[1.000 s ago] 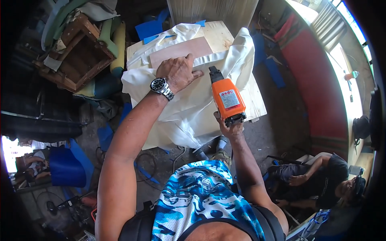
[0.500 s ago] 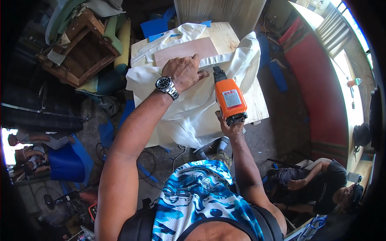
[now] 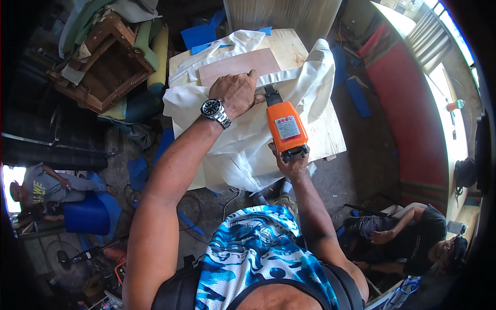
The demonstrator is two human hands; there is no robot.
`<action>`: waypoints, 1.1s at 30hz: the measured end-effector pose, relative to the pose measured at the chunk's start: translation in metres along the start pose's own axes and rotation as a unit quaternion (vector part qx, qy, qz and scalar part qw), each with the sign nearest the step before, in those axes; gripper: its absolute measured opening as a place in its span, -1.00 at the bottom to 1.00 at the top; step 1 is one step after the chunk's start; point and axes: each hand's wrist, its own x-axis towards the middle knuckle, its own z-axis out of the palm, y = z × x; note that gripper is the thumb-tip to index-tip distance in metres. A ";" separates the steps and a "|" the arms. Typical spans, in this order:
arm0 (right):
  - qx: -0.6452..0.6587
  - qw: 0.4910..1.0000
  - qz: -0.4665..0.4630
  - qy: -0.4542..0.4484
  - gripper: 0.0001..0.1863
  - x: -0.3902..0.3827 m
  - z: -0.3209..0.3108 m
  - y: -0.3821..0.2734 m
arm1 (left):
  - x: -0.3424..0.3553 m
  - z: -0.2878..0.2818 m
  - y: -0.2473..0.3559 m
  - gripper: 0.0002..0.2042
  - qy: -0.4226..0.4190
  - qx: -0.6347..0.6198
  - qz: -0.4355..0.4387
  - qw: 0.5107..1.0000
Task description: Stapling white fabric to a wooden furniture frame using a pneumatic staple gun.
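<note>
My left hand (image 3: pixel 235 93), with a watch on its wrist, is closed on the folded edge of a white fabric (image 3: pixel 222 137). Its fingers press down beside a pinkish-brown flat panel (image 3: pixel 240 66), and the thumb reaches toward the right. In my right hand (image 3: pixel 293 164) is an orange staple gun (image 3: pixel 285 121), gripped from below. The gun's black nose points away from me and sits at the fabric fold, close to my left thumb. Whether the nose touches the fabric I cannot tell. Fabric and panel lie on a pale plywood board (image 3: pixel 287 44).
An upturned wooden furniture frame (image 3: pixel 106 62) with foam stands at the far left. Blue scraps (image 3: pixel 356 97) litter the floor. A red panel (image 3: pixel 408 103) runs along the right. One person (image 3: pixel 413 237) sits at the lower right; another (image 3: pixel 46 185) is at the left by a blue roll (image 3: pixel 88 214).
The staple gun in my right hand has shifted left, its nose now nearer my left thumb. My left hand stays nearly in place. At the left, a person has come further into view.
</note>
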 end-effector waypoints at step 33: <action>-0.166 0.875 0.430 -0.150 -0.13 -0.122 -0.159 0.178 | 0.018 -0.040 -0.001 -0.67 0.135 -0.295 -0.033 0.945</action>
